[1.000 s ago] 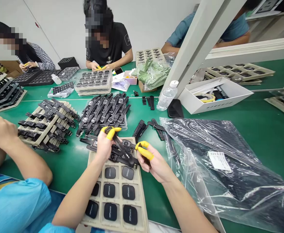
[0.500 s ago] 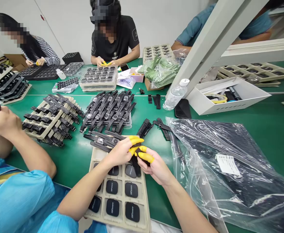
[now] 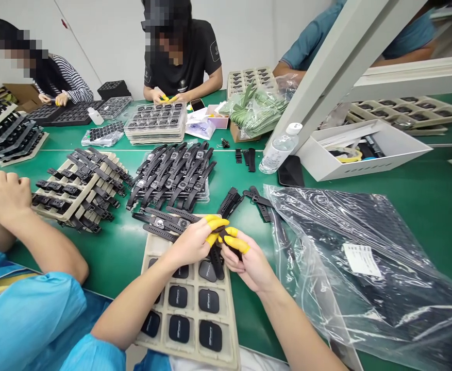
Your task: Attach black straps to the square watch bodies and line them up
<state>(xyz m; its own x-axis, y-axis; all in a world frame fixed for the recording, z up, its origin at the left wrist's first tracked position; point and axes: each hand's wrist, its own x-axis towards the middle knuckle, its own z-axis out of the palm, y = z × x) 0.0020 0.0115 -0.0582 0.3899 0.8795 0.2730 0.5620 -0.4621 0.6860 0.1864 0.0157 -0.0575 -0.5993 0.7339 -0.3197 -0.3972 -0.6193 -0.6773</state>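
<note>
Yellow covers sit on several fingertips of both my hands. My left hand (image 3: 197, 239) pinches one side of a dark watch piece (image 3: 223, 234) above the tray's far right part, its fingers partly hiding it. On the other side my right hand (image 3: 249, 257) grips the same piece, thumb and fingers closed. A black strap (image 3: 216, 262) hangs below my hands. Beneath them lies a beige tray (image 3: 231, 330) with square black watch faces (image 3: 210, 335) in its compartments. Assembled watches with straps (image 3: 166, 221) lie across the tray's far edge.
Stacked strapped watches (image 3: 173, 172) and another loaded tray (image 3: 82, 188) stand beyond. Loose straps (image 3: 230, 202), a plastic bag of dark straps (image 3: 365, 247), a bottle (image 3: 282, 149) and a white box (image 3: 368, 154) lie right. A neighbour's hand (image 3: 5, 193) is left; other people sit opposite.
My right hand has shifted slightly right and the held piece has turned a little between my fingers. At the left, the neighbour's hands have moved and the dark tool there no longer shows.
</note>
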